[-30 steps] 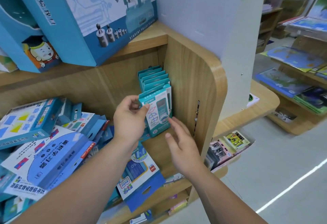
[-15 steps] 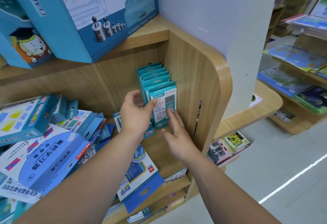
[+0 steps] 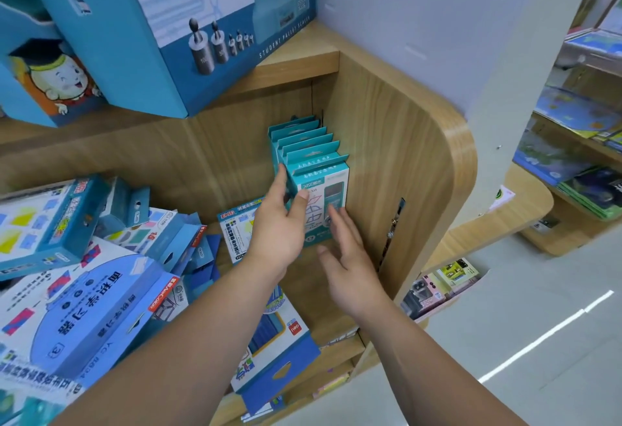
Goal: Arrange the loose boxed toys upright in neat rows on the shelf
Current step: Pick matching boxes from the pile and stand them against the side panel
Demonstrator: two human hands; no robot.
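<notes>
Head-camera view looking down into the right corner of a wooden shelf (image 3: 309, 286). A row of teal boxes (image 3: 303, 137) stands upright, one behind another, running from the back wall toward the viewer. It sits close against the shelf's wooden side panel (image 3: 387, 156).

The front teal box (image 3: 324, 189) closes that row, with its long axis vertical and its printed face toward the camera. The left hand (image 3: 281, 223) holds it from the left, thumb across the front face and fingers (image 3: 279, 183) laid up the box's left side, pinching that edge. The right hand (image 3: 350, 270) reaches in from below and to the right. Its fingers (image 3: 336, 223) are straight and slightly spread, tips touching the lower front face, gripping nothing.

The box lies straight ahead of both hands, with the left hand nearer and in control. The next move is probably a push backward along the row to seat the box flush, and the side panel just to the right leaves little room. Well apart to the left, a loose pile of blue boxes (image 3: 84, 291) lies flat and tilted, not yet stood up.
</notes>
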